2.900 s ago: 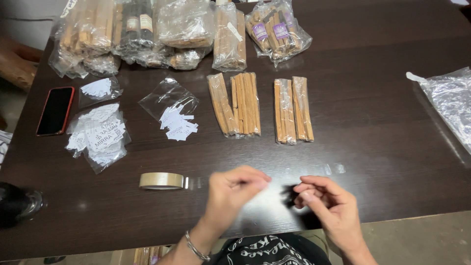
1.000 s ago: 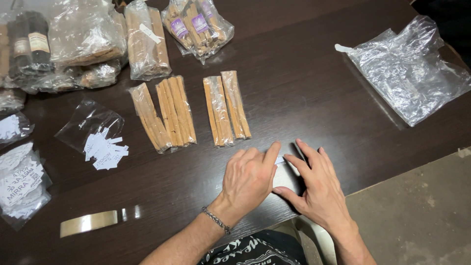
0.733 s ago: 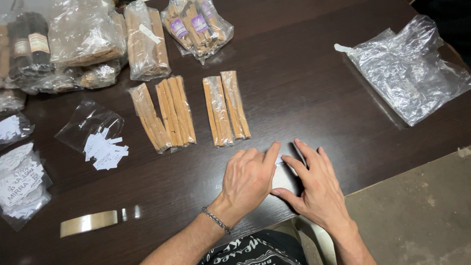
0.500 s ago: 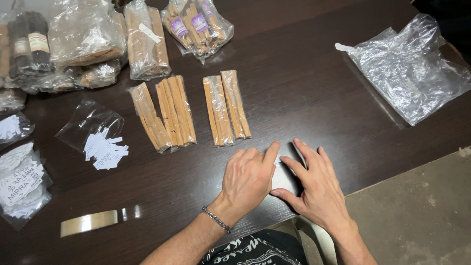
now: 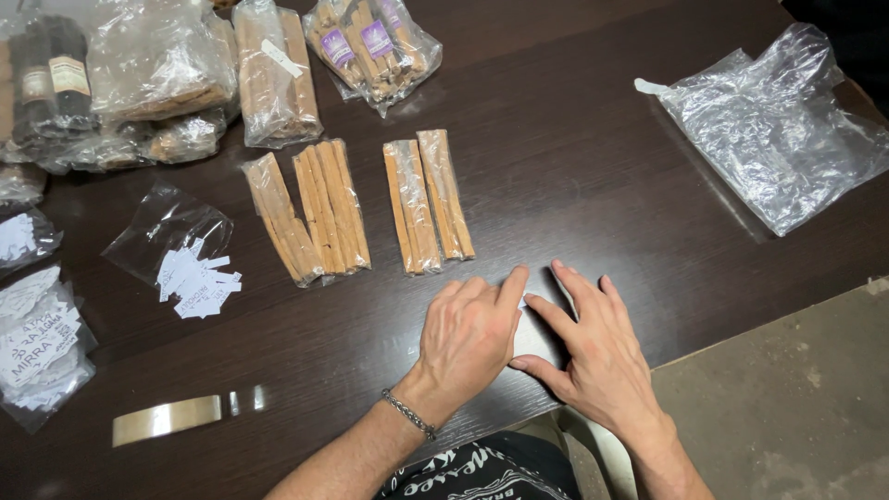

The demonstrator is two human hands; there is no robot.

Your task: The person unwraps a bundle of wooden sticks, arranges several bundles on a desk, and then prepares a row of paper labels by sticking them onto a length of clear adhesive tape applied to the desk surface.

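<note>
Head view, the only one. Your left hand (image 5: 469, 331) lies flat, palm down, fingers spread, pressing on a small clear plastic sleeve (image 5: 535, 326) at the near edge of the dark wooden table (image 5: 574, 167). Your right hand (image 5: 600, 350) is also flat and open beside it, index finger and thumb framing the same sleeve. Neither hand grips anything; both only press. What the sleeve holds, if anything, is hidden under the palms: cannot tell.

Just beyond your fingertips lie two wrapped pairs of pale wood sticks (image 5: 428, 202), side by side. Left of them are three more wrapped stick bundles (image 5: 307, 218), fanned slightly.

Judgement on progress: those wrapped bundles look like finished units, so several are done. The sleeve under your hands appears to be mid-flattening or sealing, not yet set with the others.

Supplies remaining:
- bulk bags of sticks (image 5: 269, 74) along the far edge, still full-looking;
- an open bag of small white paper labels (image 5: 185, 264) at left, some labels spilled out;
- a roll of clear tape (image 5: 167, 418) lying near the front left edge;
- a crumpled pile of clear plastic bags (image 5: 778, 120) at the right.

With this much stock left, I judge the work well short of finished.
</note>
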